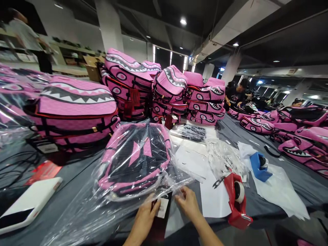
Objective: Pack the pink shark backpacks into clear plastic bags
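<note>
A pink and black backpack [138, 153] lies back-side up on the table inside a clear plastic bag [84, 201], whose loose film spreads toward me. A dark hang tag with a white label [163, 207] sticks out at the bag's near side. My left hand [144, 215] is closed at the tag's left edge, thumb and fingers pinched on it, close to the film. To the right of the tag, my right hand [189, 204] pinches the near right edge of the plastic bag. The fingertips of both hands are partly hidden.
Stacked pink shark-mouth backpacks [128, 75] stand behind, with another large one [77, 106] at left. A red tape dispenser [235, 201], small snips [217, 182], white paper [214, 201] and a blue tape dispenser [258, 165] lie right. A white device [30, 201] lies left. People work beyond.
</note>
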`<state>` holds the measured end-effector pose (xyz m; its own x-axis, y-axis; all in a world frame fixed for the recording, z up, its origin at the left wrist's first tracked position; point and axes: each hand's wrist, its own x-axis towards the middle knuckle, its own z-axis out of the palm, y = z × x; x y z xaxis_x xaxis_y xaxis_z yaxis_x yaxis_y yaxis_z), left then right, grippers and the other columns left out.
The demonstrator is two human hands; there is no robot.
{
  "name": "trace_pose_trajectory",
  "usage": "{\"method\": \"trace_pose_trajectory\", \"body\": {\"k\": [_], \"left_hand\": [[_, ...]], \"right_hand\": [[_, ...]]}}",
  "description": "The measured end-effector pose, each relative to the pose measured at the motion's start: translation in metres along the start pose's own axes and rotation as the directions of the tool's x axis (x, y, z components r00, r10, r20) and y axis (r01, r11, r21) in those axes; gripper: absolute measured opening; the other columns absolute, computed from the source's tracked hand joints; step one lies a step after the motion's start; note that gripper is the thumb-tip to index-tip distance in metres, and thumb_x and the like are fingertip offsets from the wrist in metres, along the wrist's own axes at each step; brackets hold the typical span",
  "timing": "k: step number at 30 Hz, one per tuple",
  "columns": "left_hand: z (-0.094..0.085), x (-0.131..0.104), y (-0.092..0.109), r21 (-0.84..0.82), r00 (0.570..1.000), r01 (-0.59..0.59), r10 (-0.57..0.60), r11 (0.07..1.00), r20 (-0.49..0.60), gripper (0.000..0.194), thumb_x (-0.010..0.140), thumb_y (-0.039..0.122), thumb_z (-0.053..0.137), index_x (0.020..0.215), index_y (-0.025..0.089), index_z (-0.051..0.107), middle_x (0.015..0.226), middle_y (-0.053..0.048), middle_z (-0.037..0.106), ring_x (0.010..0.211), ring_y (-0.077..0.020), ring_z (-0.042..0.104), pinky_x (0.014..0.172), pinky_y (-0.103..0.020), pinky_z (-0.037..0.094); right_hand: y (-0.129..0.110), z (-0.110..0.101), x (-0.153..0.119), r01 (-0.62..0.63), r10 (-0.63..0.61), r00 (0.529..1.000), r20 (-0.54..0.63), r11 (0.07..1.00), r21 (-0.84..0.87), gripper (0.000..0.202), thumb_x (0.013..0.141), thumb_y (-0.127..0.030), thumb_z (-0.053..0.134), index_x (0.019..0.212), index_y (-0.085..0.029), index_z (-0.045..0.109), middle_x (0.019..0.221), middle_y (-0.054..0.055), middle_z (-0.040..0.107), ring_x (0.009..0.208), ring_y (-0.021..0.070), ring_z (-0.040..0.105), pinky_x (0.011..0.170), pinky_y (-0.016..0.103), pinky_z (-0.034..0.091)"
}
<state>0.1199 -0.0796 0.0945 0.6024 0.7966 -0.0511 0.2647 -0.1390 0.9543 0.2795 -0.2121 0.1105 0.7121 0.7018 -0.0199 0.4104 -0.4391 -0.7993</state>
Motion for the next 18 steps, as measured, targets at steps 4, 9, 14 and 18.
{"method": "trace_pose_trajectory", "body": {"k": [4,9,14,18], "left_hand": [[-0.003,0.002,0.0,-0.152,0.988,0.103,-0.083,0.983,0.128,0.057,0.061,0.072,0.067,0.082,0.02,0.073,0.084,-0.01,0.076,0.088,-0.0339,0.072,0.085,-0.045,0.059],[-0.007,-0.009,0.008,-0.329,0.955,0.248,-0.173,0.911,0.24,0.06,0.061,0.069,0.078,0.091,0.018,0.075,0.085,-0.008,0.077,0.088,-0.0288,0.073,0.079,-0.038,0.06],[-0.001,-0.006,0.021,-0.343,0.967,0.235,-0.183,0.909,0.177,0.057,0.052,0.064,0.086,0.083,0.019,0.074,0.095,-0.008,0.078,0.1,-0.0321,0.071,0.083,-0.037,0.06],[0.006,-0.007,0.012,-0.371,0.949,0.262,-0.167,0.891,0.269,0.052,0.063,0.067,0.08,0.081,0.022,0.061,0.074,0.002,0.07,0.073,-0.0202,0.069,0.068,-0.029,0.056]], "right_hand": [[0.007,-0.004,-0.022,0.058,-0.059,0.996,0.065,0.998,0.016,0.015,0.081,-0.021,0.057,0.067,-0.018,0.061,0.063,-0.003,0.056,0.063,0.0132,0.05,0.062,0.025,0.032],[0.004,-0.01,-0.038,0.034,-0.131,0.958,0.257,0.937,0.348,0.03,0.086,-0.044,0.065,0.078,-0.016,0.066,0.07,-0.003,0.057,0.068,0.0132,0.049,0.065,0.023,0.036],[0.001,-0.013,-0.046,-0.191,-0.136,0.897,0.421,0.74,0.645,0.053,0.074,-0.065,0.079,0.094,-0.017,0.073,0.076,0.0,0.065,0.076,0.0184,0.062,0.08,0.031,0.047],[0.012,-0.016,-0.05,-0.226,-0.07,0.908,0.413,0.748,0.624,0.06,0.075,-0.072,0.074,0.095,-0.016,0.073,0.074,0.001,0.065,0.073,0.0182,0.062,0.075,0.03,0.048]]}}
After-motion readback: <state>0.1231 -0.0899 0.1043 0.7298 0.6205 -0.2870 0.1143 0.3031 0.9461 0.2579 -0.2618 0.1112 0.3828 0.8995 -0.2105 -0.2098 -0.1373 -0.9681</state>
